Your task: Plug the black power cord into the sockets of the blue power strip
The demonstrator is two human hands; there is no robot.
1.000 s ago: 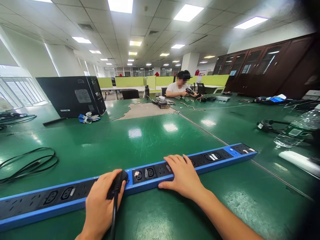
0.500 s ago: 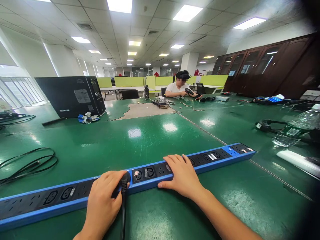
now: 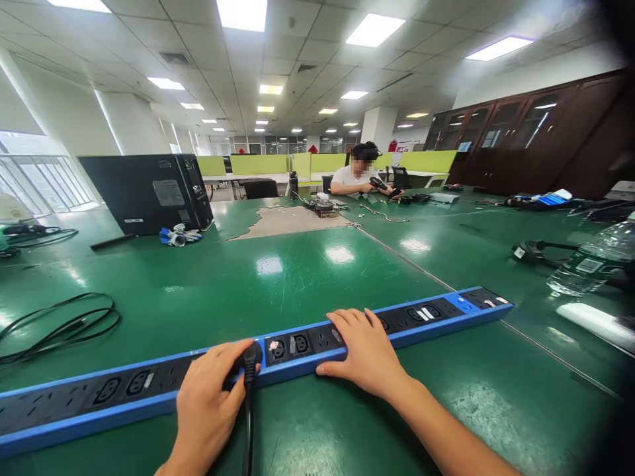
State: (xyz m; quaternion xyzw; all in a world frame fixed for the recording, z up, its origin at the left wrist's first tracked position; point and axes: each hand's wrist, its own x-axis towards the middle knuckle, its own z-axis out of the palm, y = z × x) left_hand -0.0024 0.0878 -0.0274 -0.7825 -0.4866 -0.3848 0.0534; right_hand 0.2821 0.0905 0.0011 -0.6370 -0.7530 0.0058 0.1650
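Observation:
A long blue and black power strip (image 3: 299, 345) lies slantwise across the green table, with rows of sockets along its top. A black power plug (image 3: 251, 357) sits at the strip, its cord running down toward the bottom edge. My left hand (image 3: 213, 390) is closed about the plug, index finger at its top and thumb beside it; how its other fingers rest on the strip is partly hidden. Right of the plug, my right hand (image 3: 364, 350) grips the strip, fingers over the top and thumb against the near side.
A coiled black cable (image 3: 74, 324) lies at left. Behind it stand a black computer case (image 3: 143, 195) and gloves (image 3: 179, 235). A water bottle (image 3: 590, 264) and a white object (image 3: 595, 324) are at right. Across the table, a person (image 3: 354, 177) holds a dark tool near several parts.
The whole view has shifted slightly, so things appear a little farther right and lower. Both hands keep their places on the plug and strip.

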